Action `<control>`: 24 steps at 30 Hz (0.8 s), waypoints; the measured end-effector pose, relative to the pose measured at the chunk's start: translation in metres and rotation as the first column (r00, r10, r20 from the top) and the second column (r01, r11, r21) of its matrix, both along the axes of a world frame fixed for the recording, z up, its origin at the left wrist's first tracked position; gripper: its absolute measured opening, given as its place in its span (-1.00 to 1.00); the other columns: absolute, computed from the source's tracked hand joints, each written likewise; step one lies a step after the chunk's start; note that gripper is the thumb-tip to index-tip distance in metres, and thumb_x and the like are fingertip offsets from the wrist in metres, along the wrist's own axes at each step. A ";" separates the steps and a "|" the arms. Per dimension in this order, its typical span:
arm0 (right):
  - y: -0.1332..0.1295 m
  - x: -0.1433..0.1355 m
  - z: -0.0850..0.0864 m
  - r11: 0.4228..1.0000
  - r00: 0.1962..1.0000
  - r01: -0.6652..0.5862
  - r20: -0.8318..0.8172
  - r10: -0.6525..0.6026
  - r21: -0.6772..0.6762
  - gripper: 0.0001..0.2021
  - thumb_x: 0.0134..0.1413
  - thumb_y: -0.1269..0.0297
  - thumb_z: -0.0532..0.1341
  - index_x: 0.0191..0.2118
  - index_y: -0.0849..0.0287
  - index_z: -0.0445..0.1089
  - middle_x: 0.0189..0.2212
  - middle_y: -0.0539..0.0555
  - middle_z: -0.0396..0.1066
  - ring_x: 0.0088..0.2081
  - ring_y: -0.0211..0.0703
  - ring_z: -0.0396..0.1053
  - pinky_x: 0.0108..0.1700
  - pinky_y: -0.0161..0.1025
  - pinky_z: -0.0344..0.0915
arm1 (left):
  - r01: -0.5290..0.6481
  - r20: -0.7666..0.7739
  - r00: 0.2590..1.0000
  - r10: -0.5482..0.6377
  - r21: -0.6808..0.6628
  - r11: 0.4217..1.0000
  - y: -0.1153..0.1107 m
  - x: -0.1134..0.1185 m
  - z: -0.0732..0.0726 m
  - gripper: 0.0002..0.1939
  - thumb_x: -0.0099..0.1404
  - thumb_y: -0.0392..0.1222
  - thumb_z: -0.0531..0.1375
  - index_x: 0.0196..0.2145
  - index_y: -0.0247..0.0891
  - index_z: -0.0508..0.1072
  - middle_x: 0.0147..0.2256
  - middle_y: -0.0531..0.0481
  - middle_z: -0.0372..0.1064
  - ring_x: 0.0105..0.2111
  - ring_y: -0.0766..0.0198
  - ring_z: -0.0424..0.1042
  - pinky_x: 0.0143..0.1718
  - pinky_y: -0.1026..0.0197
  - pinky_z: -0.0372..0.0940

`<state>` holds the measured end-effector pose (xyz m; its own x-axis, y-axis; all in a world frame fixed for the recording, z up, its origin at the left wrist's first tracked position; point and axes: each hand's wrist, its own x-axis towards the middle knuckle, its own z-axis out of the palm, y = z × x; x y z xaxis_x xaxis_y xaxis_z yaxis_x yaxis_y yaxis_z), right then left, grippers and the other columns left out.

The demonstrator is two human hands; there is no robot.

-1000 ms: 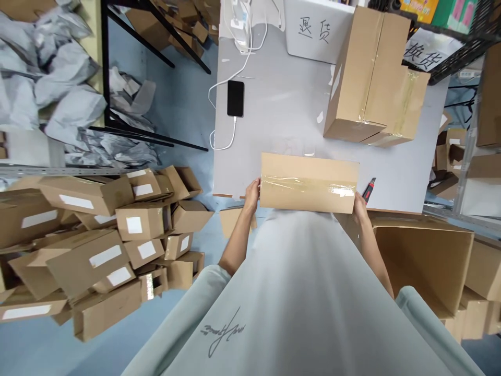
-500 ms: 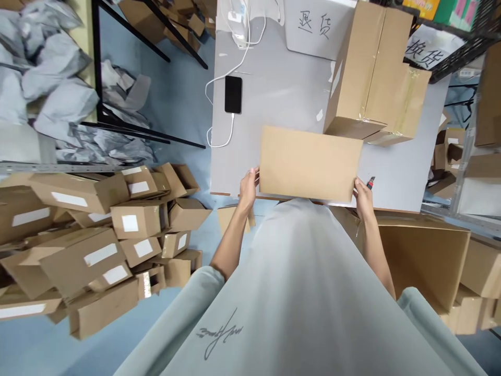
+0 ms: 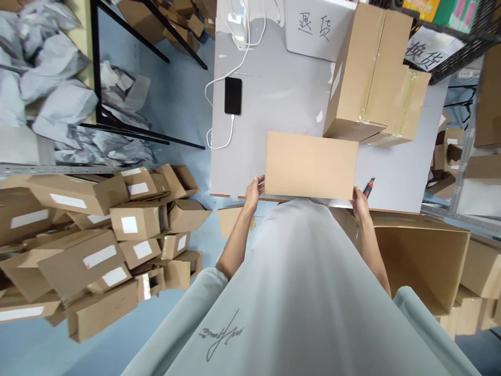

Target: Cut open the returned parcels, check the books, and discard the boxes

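A plain brown cardboard box (image 3: 312, 165) is at the table's near edge, right in front of my body. At its left end is my left hand (image 3: 253, 193), fingers curled against the side. My right hand (image 3: 359, 202) grips the opposite end near the lower corner. The box hides part of the fingertips on both sides, and its underside does not show. A red and black utility knife (image 3: 368, 187) with its blade end pointing away lies on the table just beyond my right fingers.
Taped cartons (image 3: 371, 68) stand on the grey table (image 3: 282, 99) at the back right. A black phone (image 3: 233, 96) on a white cable lies left. Below the edge at right is a large open carton (image 3: 422, 261). Many used boxes (image 3: 86, 256) are heaped left.
The box looks slightly smaller and narrower, as if lowered toward the table. Both hands have moved a little inward with it, and more of the utility knife shows.
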<state>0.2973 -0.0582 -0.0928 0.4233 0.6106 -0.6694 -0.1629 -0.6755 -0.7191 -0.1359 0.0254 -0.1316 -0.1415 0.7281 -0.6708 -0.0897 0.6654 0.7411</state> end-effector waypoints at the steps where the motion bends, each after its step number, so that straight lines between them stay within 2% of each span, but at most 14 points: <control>1: -0.004 -0.003 0.000 1.000 1.000 0.000 -0.010 0.000 -0.012 -0.43 0.31 -0.36 0.26 0.13 -0.03 0.63 0.27 0.14 0.67 0.45 0.09 0.47 0.48 0.21 0.41 | 0.014 -0.001 1.000 -0.014 -0.011 1.000 -0.003 0.002 0.000 -0.32 0.64 0.35 0.09 0.15 -0.30 0.68 0.30 -0.40 0.58 0.31 -0.12 0.61 0.40 -0.22 0.45; 5: -0.009 -0.017 0.007 0.999 0.999 -0.027 -0.030 0.028 0.031 -0.41 0.38 -0.38 0.24 0.14 0.00 0.64 0.31 0.14 0.63 0.47 0.09 0.44 0.53 0.22 0.37 | 0.028 -0.037 0.999 -0.027 0.019 0.999 -0.011 0.009 0.005 -0.32 0.62 0.39 0.12 0.09 -0.28 0.70 0.18 -0.35 0.67 0.33 -0.13 0.59 0.40 -0.21 0.46; 9: -0.004 -0.020 0.026 0.995 0.999 -0.045 -0.009 0.046 0.086 -0.32 0.34 -0.45 0.27 0.16 0.04 0.65 0.30 0.18 0.63 0.46 0.15 0.47 0.55 0.25 0.35 | 0.041 -0.098 0.995 -0.028 0.137 0.990 -0.011 0.007 0.015 -0.19 0.56 0.54 0.08 0.11 -0.25 0.71 0.20 -0.32 0.66 0.36 -0.15 0.55 0.41 -0.19 0.46; 14: 0.002 -0.021 0.072 0.977 0.994 -0.061 0.097 0.042 0.202 -0.33 0.36 -0.44 0.28 0.19 0.02 0.69 0.31 0.15 0.63 0.46 0.19 0.47 0.61 0.28 0.27 | -0.002 -0.118 0.992 0.036 0.280 0.960 0.001 -0.001 0.042 -0.05 0.50 0.68 0.01 0.18 -0.22 0.71 0.24 -0.34 0.63 0.35 -0.20 0.56 0.35 -0.19 0.50; 18: 0.012 -0.028 0.106 0.949 0.976 -0.153 0.192 0.102 0.276 -0.39 0.35 -0.28 0.40 0.30 0.00 0.66 0.43 0.15 0.54 0.57 0.21 0.32 0.65 0.20 0.18 | 0.046 -0.135 0.991 0.011 0.412 0.910 0.015 0.002 0.069 -0.12 0.52 0.64 0.09 0.23 -0.17 0.70 0.30 -0.26 0.61 0.37 -0.16 0.54 0.39 -0.13 0.45; 21: 0.021 -0.031 0.109 0.942 0.969 -0.191 0.209 0.135 0.275 -0.32 0.24 -0.30 0.47 0.33 -0.03 0.64 0.41 0.13 0.56 0.58 0.30 0.30 0.65 0.35 0.14 | 0.092 -0.175 0.984 -0.017 0.428 0.899 0.022 0.008 0.078 -0.20 0.55 0.56 0.13 0.23 -0.16 0.70 0.30 -0.21 0.61 0.39 -0.12 0.52 0.47 -0.09 0.35; 24: 0.025 -0.030 0.097 0.946 0.964 -0.217 0.203 0.169 0.241 -0.27 0.19 -0.34 0.48 0.29 0.03 0.65 0.36 0.17 0.59 0.52 0.36 0.37 0.64 0.34 0.18 | 0.100 -0.221 0.975 -0.014 0.384 0.918 0.022 0.012 0.075 -0.23 0.56 0.54 0.15 0.19 -0.19 0.72 0.28 -0.21 0.63 0.37 -0.11 0.53 0.49 -0.07 0.33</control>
<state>0.2670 -0.0336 0.0045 0.3772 0.8342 -0.4022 0.0983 -0.4679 -0.8783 -0.1239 0.0470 -0.0570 -0.1974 0.9362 -0.2908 0.1255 0.3184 0.9396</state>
